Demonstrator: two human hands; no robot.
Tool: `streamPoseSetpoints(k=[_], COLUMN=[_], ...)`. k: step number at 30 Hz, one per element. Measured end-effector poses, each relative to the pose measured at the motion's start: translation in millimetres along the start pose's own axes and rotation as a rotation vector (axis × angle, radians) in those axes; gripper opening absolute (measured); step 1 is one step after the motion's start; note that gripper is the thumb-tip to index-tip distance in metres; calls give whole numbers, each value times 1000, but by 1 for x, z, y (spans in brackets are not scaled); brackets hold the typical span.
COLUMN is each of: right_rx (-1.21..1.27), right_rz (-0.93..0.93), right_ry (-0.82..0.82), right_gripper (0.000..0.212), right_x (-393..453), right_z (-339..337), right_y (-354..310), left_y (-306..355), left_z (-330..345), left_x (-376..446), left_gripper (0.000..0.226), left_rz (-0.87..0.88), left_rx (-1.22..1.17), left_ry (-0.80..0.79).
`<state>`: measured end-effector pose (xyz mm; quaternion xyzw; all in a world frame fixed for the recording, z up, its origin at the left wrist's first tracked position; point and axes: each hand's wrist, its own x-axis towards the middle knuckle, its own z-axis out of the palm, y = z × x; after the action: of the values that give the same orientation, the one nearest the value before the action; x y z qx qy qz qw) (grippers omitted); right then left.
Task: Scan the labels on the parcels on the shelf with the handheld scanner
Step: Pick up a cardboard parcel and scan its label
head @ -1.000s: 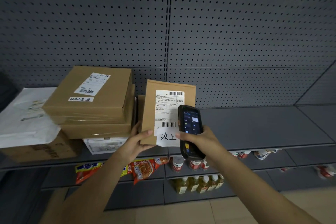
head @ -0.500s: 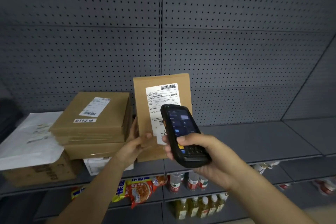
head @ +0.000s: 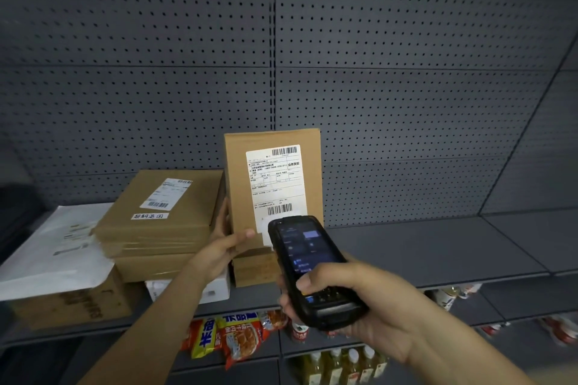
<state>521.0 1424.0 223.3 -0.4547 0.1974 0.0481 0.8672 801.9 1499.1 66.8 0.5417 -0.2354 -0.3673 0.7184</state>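
Note:
A flat brown cardboard parcel [head: 240, 166] stands upright on the grey shelf [head: 422, 250], its white barcode label [head: 276, 178] facing me. My left hand [head: 223, 244] grips the parcel's lower left edge, thumb across the front. My right hand [head: 353, 303] holds a black handheld scanner [head: 308, 269] with a lit screen, its top end just in front of the label's lower barcode. To the left lies a stack of brown boxes [head: 162, 219] with a label on top.
A white mailer bag [head: 53, 253] lies over a cardboard box at the far left. A small white box [head: 215, 291] sits under the stack. Lower shelves hold snack packets [head: 231, 337] and bottles [head: 341, 362]. Grey pegboard backs the shelf; its right part is bare.
The parcel has been tipped more upright and raised slightly. The scanner has drawn back towards me and lower, uncovering more of the label. The view has shifted.

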Motion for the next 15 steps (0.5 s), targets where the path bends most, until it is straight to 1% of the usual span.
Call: streamPoseSetpoints(k=[3, 5, 10, 15], right_rx=[0, -15, -46, -45], right_rz=[32, 57, 38, 32], right_ry=[13, 27, 61, 94], right_gripper=[25, 16, 10, 12], right_x=[0, 1, 4, 5], right_z=[4, 4, 8, 12], right_y=[0, 1, -2, -4], left_y=[4, 6, 11, 11], left_z=[3, 6, 8, 8], left_x=[-4, -6, -10, -12], left_gripper=[148, 151, 153, 154], left_rz=[6, 23, 33, 30], left_rx=[-22, -44, -51, -51], left_ry=[6, 6, -10, -2])
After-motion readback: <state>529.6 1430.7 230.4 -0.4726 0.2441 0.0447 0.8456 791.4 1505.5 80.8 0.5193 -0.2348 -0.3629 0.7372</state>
